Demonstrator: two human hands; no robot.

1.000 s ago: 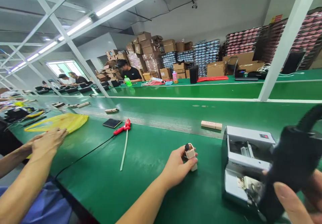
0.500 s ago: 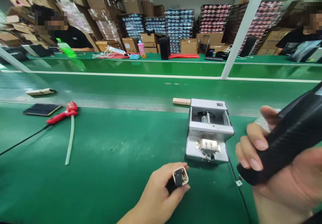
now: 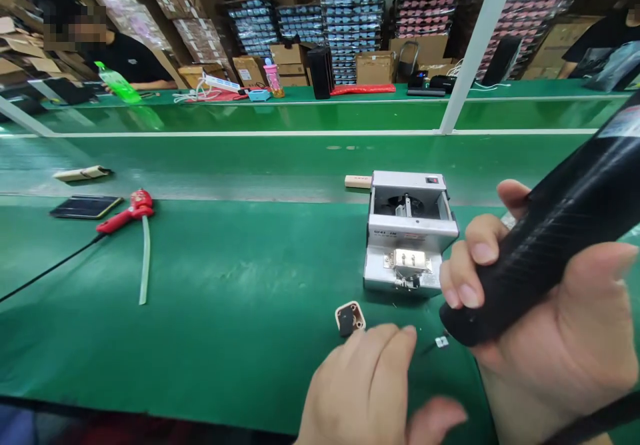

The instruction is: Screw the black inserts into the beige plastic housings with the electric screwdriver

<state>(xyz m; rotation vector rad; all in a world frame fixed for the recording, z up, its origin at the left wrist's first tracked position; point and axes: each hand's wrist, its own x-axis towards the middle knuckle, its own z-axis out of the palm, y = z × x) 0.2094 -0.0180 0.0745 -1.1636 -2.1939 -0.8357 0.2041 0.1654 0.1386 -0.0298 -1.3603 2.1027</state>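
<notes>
My right hand (image 3: 560,338) is wrapped round a thick black electric screwdriver (image 3: 565,225), tilted up towards the right; its tip is not visible. My left hand (image 3: 365,385) has its back to me, thumb apart from the fingers, with nothing visible in its grip. Just beyond its knuckles is a small cream housing (image 3: 361,311) with a black piece inside, open end facing up; my hand hides its lower part. A grey screw feeder (image 3: 410,232) stands on the green mat beyond both hands. A small white tag (image 3: 441,342) lies near the screwdriver's lower end.
At the left lie a red-handled tool (image 3: 125,217) with a pale strip, a black flat panel (image 3: 86,206) and a cream casing (image 3: 83,174). Another cream piece (image 3: 358,182) is beside the feeder. A white post (image 3: 475,52) rises ahead; co-workers (image 3: 133,58) are at the far bench.
My left hand has let go of the cream housing and moved right and nearer, its back turned up. My right hand, still round the screwdriver, has shifted left. The view has tilted down.
</notes>
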